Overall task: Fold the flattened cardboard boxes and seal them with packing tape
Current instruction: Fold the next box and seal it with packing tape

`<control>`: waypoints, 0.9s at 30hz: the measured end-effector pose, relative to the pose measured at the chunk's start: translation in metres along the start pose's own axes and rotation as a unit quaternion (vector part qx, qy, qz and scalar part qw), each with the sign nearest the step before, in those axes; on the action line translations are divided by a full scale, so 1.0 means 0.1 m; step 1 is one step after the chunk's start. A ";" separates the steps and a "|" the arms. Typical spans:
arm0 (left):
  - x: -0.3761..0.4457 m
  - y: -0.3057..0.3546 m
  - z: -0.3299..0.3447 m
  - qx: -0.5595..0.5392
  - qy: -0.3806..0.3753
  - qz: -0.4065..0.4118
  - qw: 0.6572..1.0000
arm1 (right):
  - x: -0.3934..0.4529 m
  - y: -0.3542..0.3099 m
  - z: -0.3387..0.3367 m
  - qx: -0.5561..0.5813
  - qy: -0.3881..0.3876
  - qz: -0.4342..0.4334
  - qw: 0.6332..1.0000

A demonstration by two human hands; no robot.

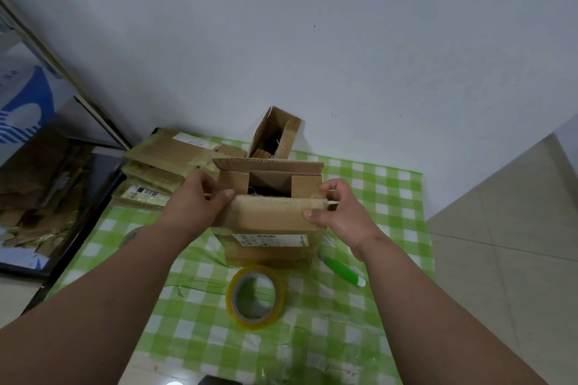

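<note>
Both hands, left hand (200, 197) and right hand (341, 212), grasp the corrugated cardboard box (269, 228) mid-table; the glossy tape roll (255, 296) lies toward the near edge.

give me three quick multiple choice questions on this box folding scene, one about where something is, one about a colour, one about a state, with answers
1. Where does the tape roll lie?
A. on the tablecloth, nearer the camera than the held box
B. inside the box
C. on the flattened stack

2. What colour is the cutter beside the box?
A. red
B. green
C. black

3. How is the top of the held box?
A. taped shut
B. crushed flat
C. still open, near flap being folded

Answers:
1 A, it lies flat on the cloth in front of the box.
2 B, its handle is green.
3 C, the left hand and right hand grip the near flap and a gap shows behind it.
</note>
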State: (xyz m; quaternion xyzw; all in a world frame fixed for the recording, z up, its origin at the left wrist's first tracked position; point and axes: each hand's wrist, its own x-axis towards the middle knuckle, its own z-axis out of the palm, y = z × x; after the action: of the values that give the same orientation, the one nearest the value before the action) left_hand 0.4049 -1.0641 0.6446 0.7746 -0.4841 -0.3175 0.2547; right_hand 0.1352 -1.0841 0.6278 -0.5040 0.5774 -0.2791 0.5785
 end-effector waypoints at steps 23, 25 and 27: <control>0.01 -0.28 0.05 0.181 -0.018 0.172 0.968 | 0.04 0.00 0.27 -0.174 0.148 -0.058 0.972; 0.01 -0.26 0.05 0.180 -0.001 0.187 0.966 | 0.07 -0.01 0.33 -0.184 0.172 -0.055 0.966; 0.00 -0.24 0.05 0.185 0.013 0.201 0.962 | 0.09 -0.02 0.37 -0.172 0.191 -0.042 0.966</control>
State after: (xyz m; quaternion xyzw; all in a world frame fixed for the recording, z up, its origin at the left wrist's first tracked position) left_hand 0.4150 -1.0546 0.6245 0.6993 -0.6764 -0.1545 0.1719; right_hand 0.1723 -1.0835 0.6194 -0.5576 0.6945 -0.2903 0.3499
